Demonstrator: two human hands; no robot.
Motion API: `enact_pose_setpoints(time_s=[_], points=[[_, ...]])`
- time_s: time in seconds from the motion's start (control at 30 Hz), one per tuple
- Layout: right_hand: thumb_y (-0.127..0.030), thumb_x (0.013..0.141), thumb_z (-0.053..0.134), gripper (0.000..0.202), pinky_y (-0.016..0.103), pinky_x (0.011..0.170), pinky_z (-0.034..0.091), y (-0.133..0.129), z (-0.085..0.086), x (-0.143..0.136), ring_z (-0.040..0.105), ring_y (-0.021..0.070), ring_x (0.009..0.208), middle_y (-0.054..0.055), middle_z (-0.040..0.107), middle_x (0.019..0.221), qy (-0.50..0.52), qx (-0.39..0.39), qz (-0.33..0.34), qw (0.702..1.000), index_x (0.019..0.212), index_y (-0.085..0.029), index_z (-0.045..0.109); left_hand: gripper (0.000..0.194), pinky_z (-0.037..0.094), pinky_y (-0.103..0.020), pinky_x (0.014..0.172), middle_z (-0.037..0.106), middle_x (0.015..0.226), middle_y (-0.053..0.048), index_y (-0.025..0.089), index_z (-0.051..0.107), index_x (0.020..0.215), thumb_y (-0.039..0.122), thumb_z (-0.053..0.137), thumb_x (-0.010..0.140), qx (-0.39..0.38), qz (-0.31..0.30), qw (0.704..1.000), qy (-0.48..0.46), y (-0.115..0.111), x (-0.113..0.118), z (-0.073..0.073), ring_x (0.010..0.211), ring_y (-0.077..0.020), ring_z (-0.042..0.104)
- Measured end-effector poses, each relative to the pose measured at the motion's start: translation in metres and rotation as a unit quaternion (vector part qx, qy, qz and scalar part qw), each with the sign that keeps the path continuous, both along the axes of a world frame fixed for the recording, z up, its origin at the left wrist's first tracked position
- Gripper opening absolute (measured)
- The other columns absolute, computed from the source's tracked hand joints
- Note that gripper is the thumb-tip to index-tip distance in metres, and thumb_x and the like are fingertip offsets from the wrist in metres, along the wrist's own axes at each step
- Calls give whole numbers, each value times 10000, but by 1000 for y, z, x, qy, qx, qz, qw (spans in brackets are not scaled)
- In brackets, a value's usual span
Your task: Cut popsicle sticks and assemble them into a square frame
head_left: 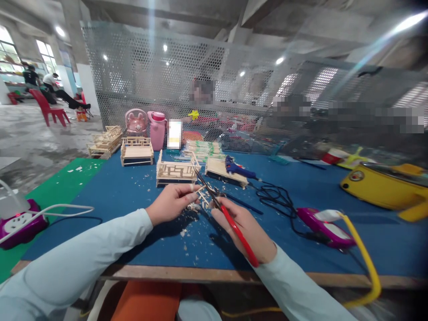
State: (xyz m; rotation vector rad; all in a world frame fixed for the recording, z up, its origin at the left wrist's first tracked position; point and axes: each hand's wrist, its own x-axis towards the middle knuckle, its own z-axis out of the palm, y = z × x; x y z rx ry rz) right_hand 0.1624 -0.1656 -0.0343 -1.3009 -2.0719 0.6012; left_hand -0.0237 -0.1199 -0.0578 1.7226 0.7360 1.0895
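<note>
My left hand (172,201) is closed in a pinch on a thin wooden stick (201,188), just above the blue tabletop. My right hand (245,227) grips red-handled scissors (234,226); their dark blades point forward and left, close to the stick's end. Part of the handle is hidden by the fingers. Just beyond the hands stands a small wooden model bench (175,173) with a latticed back. To its right, a blue glue gun (238,167) rests on a flat wooden piece (219,170). Wood scraps (192,207) lie under and around my hands.
Two more wooden models (137,154) (105,141), a pink bottle (157,129) and a lit phone (174,134) stand along the back, before a perforated metal screen (150,67). Right are a black cable (276,196), purple power strip (326,227) and yellow container (381,185).
</note>
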Motion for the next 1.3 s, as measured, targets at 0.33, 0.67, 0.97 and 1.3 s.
enact_pose_setpoints(time_s=[0.33,0.67,0.97,1.3], points=[[-418,809,492,257,238,555,403,-4,-15,13,495,131,561,-12,584,616,-53,3,-25,998,802,-175,575,320,431,-268,775,676,830,-50,133,660,1047,312,503,834,-10,-39,998,52,0,5,-14,761,-153,577],[-387,710,566,338,280,567,449,15,-7,50,576,176,578,16,632,675,-113,1,-193,975,979,-189,511,277,411,-282,810,643,939,-60,163,652,1013,186,453,821,51,22,995,89,-4,3,-5,852,-169,550],[-223,745,456,395,321,788,446,41,-7,95,605,249,962,136,648,1034,-394,0,-189,899,1115,-145,571,182,391,-299,809,597,959,-73,177,619,821,115,448,812,279,177,921,206,41,-30,43,877,-166,527],[-300,892,333,358,338,886,411,79,28,13,554,210,1039,89,638,1100,-221,253,-66,940,1071,-179,619,231,420,-283,730,682,858,-75,185,664,925,137,477,799,286,205,884,308,77,-32,38,806,-192,602]])
